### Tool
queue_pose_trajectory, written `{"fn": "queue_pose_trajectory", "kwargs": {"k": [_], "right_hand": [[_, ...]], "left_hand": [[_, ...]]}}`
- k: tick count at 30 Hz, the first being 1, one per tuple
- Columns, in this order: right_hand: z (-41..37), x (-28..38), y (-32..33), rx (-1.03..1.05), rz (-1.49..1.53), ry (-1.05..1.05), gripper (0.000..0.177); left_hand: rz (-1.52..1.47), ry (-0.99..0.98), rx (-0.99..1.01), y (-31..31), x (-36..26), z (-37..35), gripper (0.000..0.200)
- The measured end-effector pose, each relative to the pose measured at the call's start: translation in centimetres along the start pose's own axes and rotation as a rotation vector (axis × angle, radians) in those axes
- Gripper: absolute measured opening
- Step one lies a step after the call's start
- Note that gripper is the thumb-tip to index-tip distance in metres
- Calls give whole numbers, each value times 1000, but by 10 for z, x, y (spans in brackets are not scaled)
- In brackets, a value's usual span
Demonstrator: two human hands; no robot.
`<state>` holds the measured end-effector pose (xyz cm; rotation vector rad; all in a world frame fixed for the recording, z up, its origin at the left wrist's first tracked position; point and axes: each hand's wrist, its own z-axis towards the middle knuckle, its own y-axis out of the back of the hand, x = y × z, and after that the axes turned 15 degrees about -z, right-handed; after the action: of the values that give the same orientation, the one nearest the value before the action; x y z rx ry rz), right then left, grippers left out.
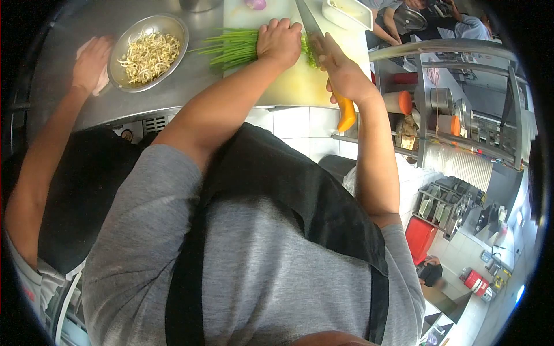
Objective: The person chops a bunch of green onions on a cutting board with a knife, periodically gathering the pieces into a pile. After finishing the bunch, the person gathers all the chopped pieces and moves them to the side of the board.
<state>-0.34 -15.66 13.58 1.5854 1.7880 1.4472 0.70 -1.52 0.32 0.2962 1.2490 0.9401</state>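
My left hand (279, 44) presses down on a bunch of long green stalks (231, 48), fingers closed over it on the white cutting board (277, 89). In my right hand (344, 74) is a knife with a yellow handle (346, 115); its blade (309, 20) points away from me, beside the cut end of the bunch. Small chopped green pieces (310, 56) lie between my left hand and the blade. A purple onion (255, 4) sits at the board's far edge, and a white container (348, 12) at its far right corner.
A metal bowl of bean sprouts (149, 53) stands on the steel counter (193, 86) to the left. Beyond it, a co-worker's hand (92, 62) rests on a cloth. Right of the board is a metal rack (444, 49) with pots; other people are at the upper right.
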Motion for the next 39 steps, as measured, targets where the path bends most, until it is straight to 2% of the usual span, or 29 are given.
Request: {"fn": "queue_pose_trajectory", "kwargs": {"k": [5, 12, 18, 20, 23, 26, 27, 30, 31, 33, 36, 38, 39], "right_hand": [[-9, 6, -7, 25, -21, -34, 58], [-23, 8, -16, 44, -25, -52, 60], [10, -16, -59, -71, -123, -40, 62], [11, -21, -46, -72, 4, 51, 63], [-2, 2, -7, 49, 103, -1, 67], [-3, -3, -26, 57, 39, -47, 66], [12, -27, -51, -75, -138, 74, 64], [19, -16, -58, -48, -33, -32, 67], [21, -17, -58, -110, -209, 54, 66], [20, -21, -41, -64, -186, 137, 66], [10, -13, -16, 8, -128, 132, 71], [1, 6, -13, 107, -57, -60, 86], [8, -6, -32, 40, -136, 5, 88]], "left_hand": [[-47, -4, -54, -6, 3, 2, 13], [-10, 27, -21, -8, 4, 3, 14], [-33, 43, 2, -3, 2, 4, 20], [-6, 13, -46, -10, 5, 3, 15], [28, 11, -20, -11, 7, 3, 16], [36, -3, -28, -12, 8, 3, 16], [14, 3, -31, -11, 7, 3, 16], [-25, 10, -35, -10, 6, 1, 15], [-21, 6, -39, -11, 7, 3, 15], [-9, -8, -34, -13, 7, 2, 16], [12, -8, -14, -9, 8, 1, 18], [5, 12, 0, -9, 7, 3, 18], [-5, 11, -4, -10, 7, 3, 18]]}}
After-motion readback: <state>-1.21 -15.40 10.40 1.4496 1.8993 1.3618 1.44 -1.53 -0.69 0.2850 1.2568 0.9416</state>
